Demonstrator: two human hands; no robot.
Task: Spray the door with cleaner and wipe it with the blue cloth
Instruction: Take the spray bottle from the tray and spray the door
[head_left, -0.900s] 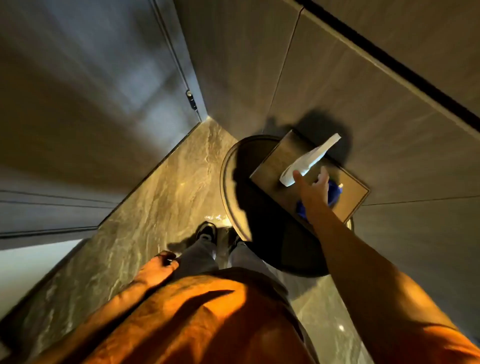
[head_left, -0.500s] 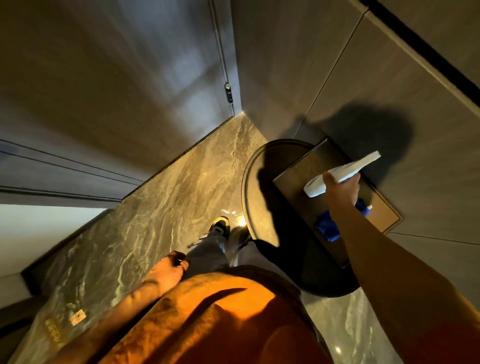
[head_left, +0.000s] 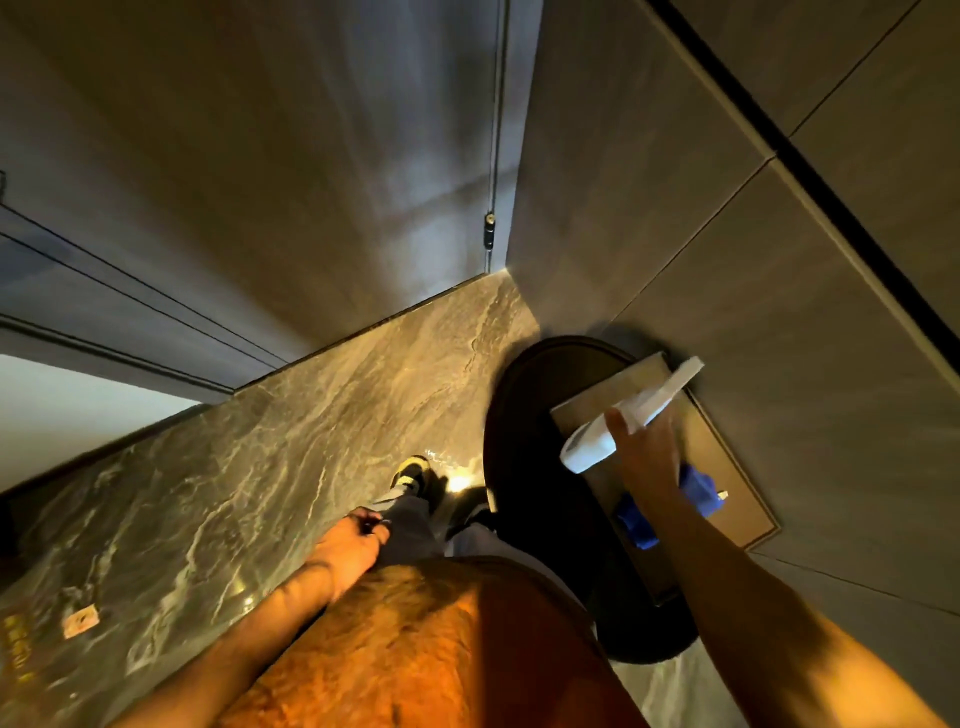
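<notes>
1. Since the earlier frames the right hand (head_left: 644, 457) has closed round the white spray bottle (head_left: 623, 423) and lifted it off the tray; the view has also swung left, so more of the door (head_left: 311, 171) shows now.
2. Right hand: grasping the spray bottle about its neck, nozzle end pointing up-right toward the wall panel (head_left: 779, 312), body end angled down-left. Bottle looks clear of the tray surface (motion blur, so I can't be sure it has fully left it).
3. Left hand (head_left: 348, 545): hangs by the thigh, fingers loosely curled, holding nothing that I can see.
4. Blue cloth (head_left: 670, 501): lying crumpled on the wooden tray (head_left: 727, 467), partly hidden under the right wrist. Not picked up.
5. Tray sits on top of a dark round side table (head_left: 524, 415), pushed against the wall, just right of the person's shoes (head_left: 413, 473).
6. Door is ahead and left, hinge (head_left: 489, 228) at its right edge near the corner, well apart from the bottle.
7. Progress: early. Cleaner is in hand, that's all. No wet patch or streaks visible on the door, so spraying looks not yet done; wiping not started.
8. Left to do: turn to the door, aim the nozzle at it, spray, fetch the cloth, wipe.
9. Marble floor (head_left: 260, 467) is glossy with glare near the shoes; nothing else on it matters here.
</notes>
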